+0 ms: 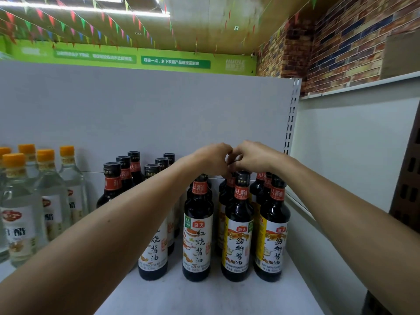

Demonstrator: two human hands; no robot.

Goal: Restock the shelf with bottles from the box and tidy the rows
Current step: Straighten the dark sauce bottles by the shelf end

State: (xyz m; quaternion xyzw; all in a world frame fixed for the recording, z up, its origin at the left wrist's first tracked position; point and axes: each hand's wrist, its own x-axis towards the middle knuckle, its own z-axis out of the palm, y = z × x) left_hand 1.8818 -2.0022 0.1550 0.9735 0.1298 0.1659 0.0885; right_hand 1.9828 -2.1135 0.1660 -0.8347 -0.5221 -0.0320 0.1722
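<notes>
Soy-sauce bottles [238,226], dark, ranked in rows at centre right on the shelf [204,298]; left hand [211,160] and right hand [253,155] meet above the rear row, fingers [237,159] curled down over hidden caps, grip undeterminable, probably straightening that row.

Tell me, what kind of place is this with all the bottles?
Most likely a grocery shop or small supermarket. A shelf holds rows of matching soy sauce bottles beside clear bottles with orange caps, and a green sign runs along the wall under strings of coloured flags.
</notes>
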